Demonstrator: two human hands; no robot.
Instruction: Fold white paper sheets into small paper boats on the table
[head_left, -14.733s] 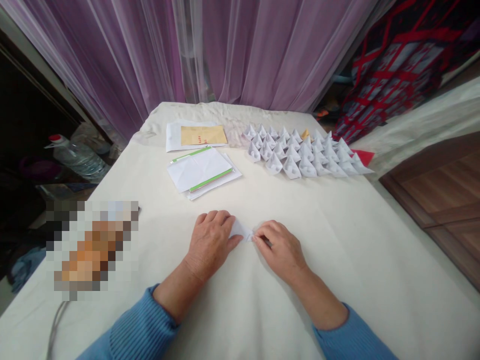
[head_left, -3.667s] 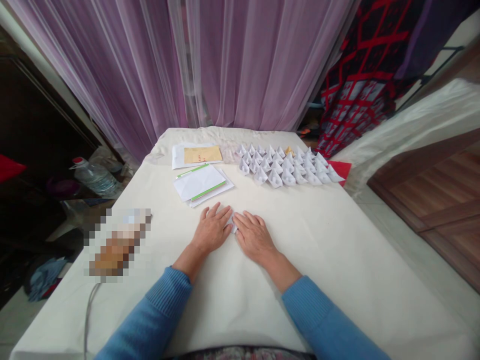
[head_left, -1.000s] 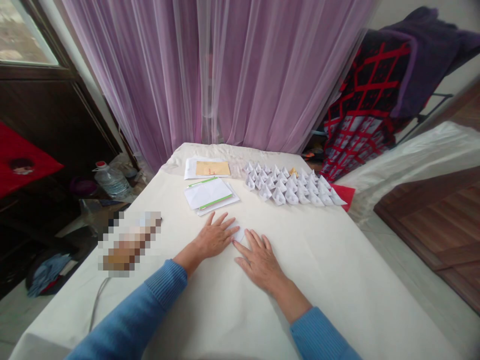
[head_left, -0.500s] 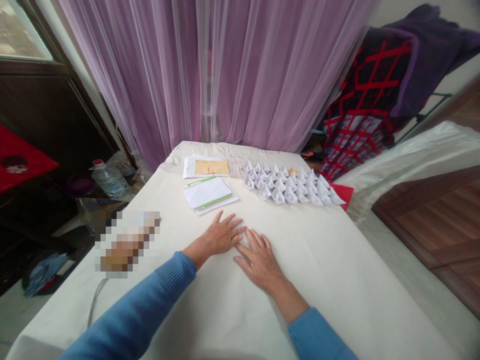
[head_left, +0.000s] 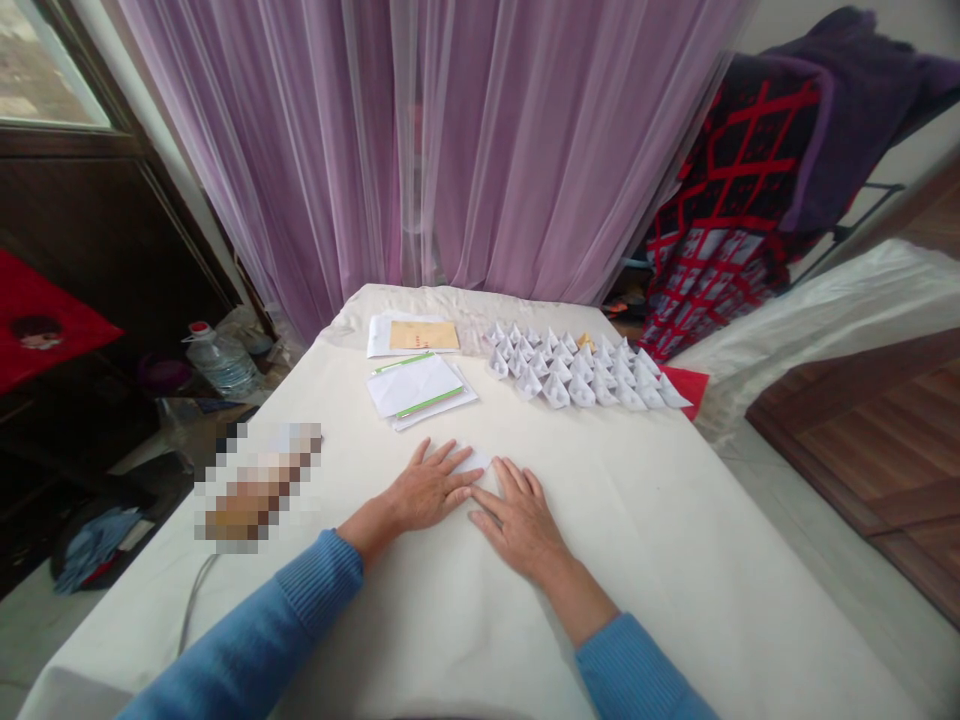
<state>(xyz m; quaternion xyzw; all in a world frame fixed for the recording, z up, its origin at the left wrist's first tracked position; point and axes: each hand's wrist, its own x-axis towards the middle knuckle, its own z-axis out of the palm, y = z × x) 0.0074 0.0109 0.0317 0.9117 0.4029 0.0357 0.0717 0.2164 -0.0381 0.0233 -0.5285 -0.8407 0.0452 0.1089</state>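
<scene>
A small piece of folded white paper (head_left: 472, 460) lies flat on the white-covered table, mostly hidden beneath my hands. My left hand (head_left: 429, 488) rests on it palm down, fingers spread. Pressed to the table at its right edge is my right hand (head_left: 523, 517), fingers stretched out, the thumb and index apart. The fingertips of both hands nearly meet over the paper. Beyond them, white sheets (head_left: 416, 385) with green strips lie in a loose pile. To the right of that pile stand rows of folded white paper boats (head_left: 580, 390), with a yellow one (head_left: 586, 342) among them.
At the back, a tan envelope (head_left: 424, 335) lies on white paper. A pixelated object (head_left: 259, 485) with a cable (head_left: 191, 600) is on the table's left. A red sheet (head_left: 684, 388) sticks out behind the boats. A water bottle (head_left: 223, 362) stands left of the table.
My left hand has slid left and a little toward me, uncovering more of the folded paper. My right hand has stayed nearly still.
</scene>
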